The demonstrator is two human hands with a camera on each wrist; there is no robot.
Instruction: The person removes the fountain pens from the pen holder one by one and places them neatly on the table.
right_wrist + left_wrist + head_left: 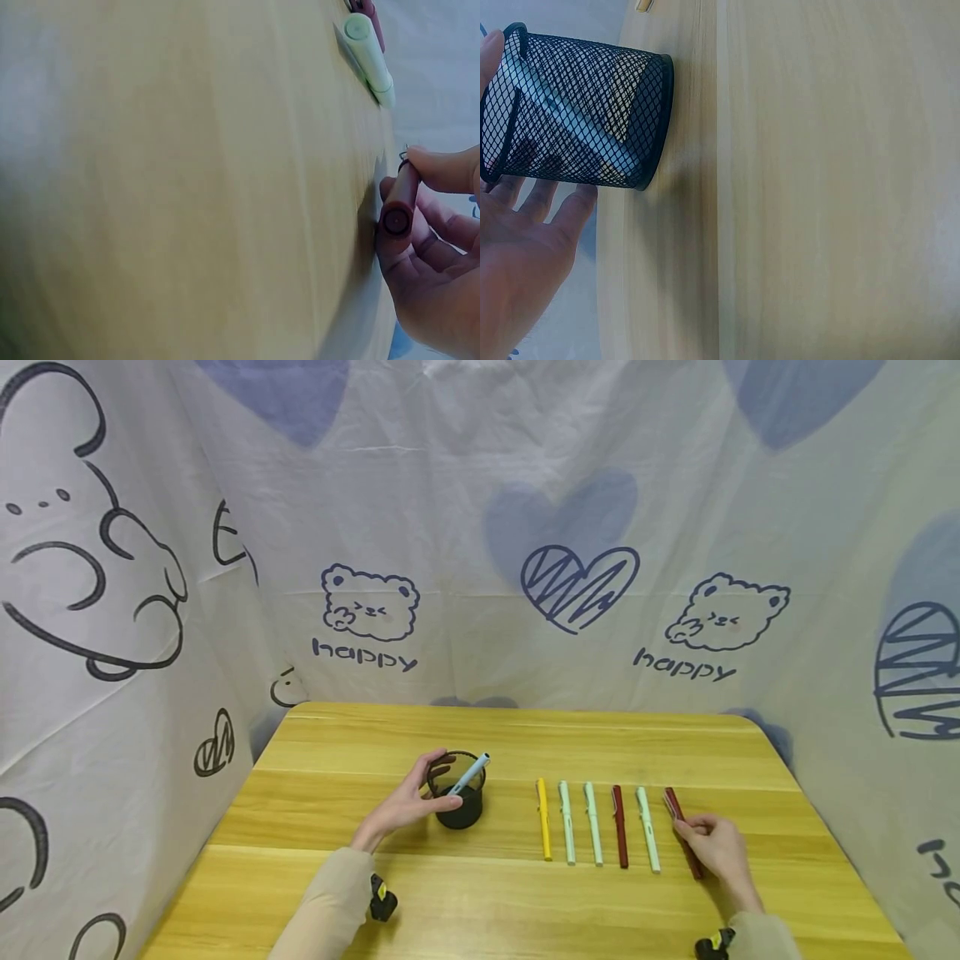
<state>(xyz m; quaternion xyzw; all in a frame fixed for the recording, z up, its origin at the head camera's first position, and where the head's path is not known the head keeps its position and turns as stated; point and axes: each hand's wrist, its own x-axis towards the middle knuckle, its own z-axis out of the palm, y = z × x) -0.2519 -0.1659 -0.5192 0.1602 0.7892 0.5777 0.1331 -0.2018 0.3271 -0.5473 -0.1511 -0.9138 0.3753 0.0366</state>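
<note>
A black mesh pen holder (460, 811) stands upright on the table, with a light blue pen (471, 772) leaning inside it. My left hand (405, 806) holds the holder from its left side, thumb in front and fingers behind. In the left wrist view the pen shows through the mesh (577, 112). Over on the right, my right hand (718, 850) pinches a dark red pen (672, 803) between thumb and fingers. The right wrist view shows the round end of this red pen (397, 219) facing the camera, close to the tabletop.
Between the hands lies a row of pens: a yellow pen (543, 820), several pale green pens (567, 823) and another dark red pen (620, 827). The wooden table (480, 902) is bordered by a printed white cloth (465, 527) at the back and sides.
</note>
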